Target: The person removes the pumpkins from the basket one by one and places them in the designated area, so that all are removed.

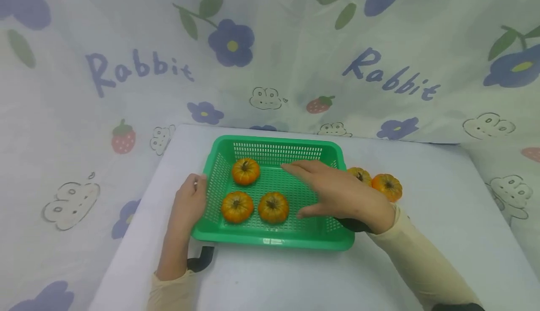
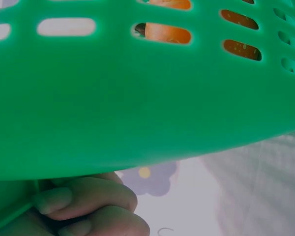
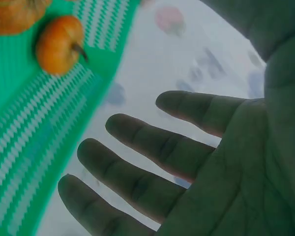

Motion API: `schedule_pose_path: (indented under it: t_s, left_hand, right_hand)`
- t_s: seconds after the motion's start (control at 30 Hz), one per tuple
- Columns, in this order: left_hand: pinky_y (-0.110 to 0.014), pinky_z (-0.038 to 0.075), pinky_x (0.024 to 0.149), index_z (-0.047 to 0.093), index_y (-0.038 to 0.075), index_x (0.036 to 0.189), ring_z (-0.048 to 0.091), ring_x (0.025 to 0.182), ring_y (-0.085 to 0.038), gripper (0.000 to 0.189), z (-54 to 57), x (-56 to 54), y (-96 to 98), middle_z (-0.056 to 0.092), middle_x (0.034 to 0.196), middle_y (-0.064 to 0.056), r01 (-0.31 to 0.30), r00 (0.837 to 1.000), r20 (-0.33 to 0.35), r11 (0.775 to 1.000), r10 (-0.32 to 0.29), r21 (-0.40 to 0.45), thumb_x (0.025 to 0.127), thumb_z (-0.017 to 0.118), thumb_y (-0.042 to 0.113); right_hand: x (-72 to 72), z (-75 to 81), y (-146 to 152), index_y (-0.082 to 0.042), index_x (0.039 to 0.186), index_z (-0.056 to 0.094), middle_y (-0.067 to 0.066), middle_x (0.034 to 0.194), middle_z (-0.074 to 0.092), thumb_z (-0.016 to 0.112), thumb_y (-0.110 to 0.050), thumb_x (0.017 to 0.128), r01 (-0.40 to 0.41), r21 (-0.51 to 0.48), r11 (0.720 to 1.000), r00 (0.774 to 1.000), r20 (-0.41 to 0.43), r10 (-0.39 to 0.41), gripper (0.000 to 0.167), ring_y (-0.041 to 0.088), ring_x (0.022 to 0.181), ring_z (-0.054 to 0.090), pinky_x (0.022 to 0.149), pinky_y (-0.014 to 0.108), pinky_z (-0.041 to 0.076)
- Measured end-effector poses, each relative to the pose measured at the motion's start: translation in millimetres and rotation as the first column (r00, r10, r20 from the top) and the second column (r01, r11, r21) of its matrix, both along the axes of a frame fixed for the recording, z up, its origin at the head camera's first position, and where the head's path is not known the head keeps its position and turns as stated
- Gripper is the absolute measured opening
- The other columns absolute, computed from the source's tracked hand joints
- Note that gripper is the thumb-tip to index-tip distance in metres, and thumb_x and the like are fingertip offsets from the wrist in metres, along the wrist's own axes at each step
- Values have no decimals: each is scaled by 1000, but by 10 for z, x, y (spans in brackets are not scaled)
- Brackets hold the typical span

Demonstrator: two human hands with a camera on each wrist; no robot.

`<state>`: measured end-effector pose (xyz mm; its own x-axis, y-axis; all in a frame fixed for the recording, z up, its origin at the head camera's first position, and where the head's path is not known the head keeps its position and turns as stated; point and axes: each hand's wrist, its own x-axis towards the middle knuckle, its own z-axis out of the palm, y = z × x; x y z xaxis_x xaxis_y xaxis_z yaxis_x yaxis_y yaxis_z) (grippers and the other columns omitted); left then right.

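A green plastic basket (image 1: 295, 241) with slotted walls sits on the white table. Its left rim is gripped by my left hand (image 1: 191, 203); in the left wrist view the curled fingers (image 2: 96, 196) show at the basket's edge. Three small orange pumpkins lie inside: one at the back left (image 1: 245, 171), one at the front left (image 1: 237, 207) and one near the front middle (image 1: 273, 207). Over the basket's right part is my right hand (image 1: 343, 190), its fingers extended and spread, holding nothing. The right wrist view shows the bare palm and straight fingers (image 3: 132, 187).
Right of the basket, two more small pumpkins lie on the table, one partly behind the right hand (image 1: 360, 175) and one beside it (image 1: 387, 187). A pale cloth wall (image 1: 295, 53) printed with flowers, rabbits and strawberries rises behind the table (image 1: 455, 217).
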<state>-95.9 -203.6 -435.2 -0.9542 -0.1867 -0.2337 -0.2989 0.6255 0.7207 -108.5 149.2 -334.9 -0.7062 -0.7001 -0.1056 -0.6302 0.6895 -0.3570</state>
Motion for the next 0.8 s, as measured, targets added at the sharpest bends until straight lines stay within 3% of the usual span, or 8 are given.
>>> schedule_pose_path:
  t_s: [0.1, 0.3, 0.57, 0.8]
  left_hand:
    - [-38, 47, 65, 54, 4, 126, 55, 76, -27, 62, -40, -16, 1, 59, 92, -14, 6, 1000, -8, 1000, -6, 2, 112, 24, 56]
    - [-38, 46, 65, 55, 6, 121, 54, 75, -27, 59, -87, -33, 41, 57, 88, -12, 1, 1000, -15, 1000, -1, -4, 112, 25, 56]
    - [-39, 45, 65, 55, 8, 118, 54, 76, -27, 54, -46, 6, 88, 56, 86, -11, -2, 1000, 2, 1000, 2, 6, 112, 28, 54]
    - [-38, 46, 66, 54, 7, 121, 55, 77, -27, 56, 5, 2, 14, 57, 88, -12, -11, 1000, -8, 1000, 11, -5, 112, 28, 55]
  right_hand:
    - [-129, -103, -241, -17, 163, 36, 5, 160, 44, 92, -44, 80, -68, 60, 996, 996, 66, 64, 104, 25, 145, 43, 108, 44, 47]
    - [-301, -433, -570, -17, 162, 38, 2, 156, 48, 92, -45, 80, -163, 111, 980, 975, 173, 143, 102, 23, 138, 49, 105, 43, 49]
    - [-341, -784, -614, -16, 159, 43, 2, 152, 51, 95, -43, 77, -167, 168, 971, 943, 315, 108, 102, 22, 135, 51, 111, 40, 44]
    - [-457, -891, -669, -16, 158, 44, 2, 143, 52, 98, -34, 74, -134, 175, 975, 934, 351, 65, 101, 20, 128, 53, 107, 41, 47]
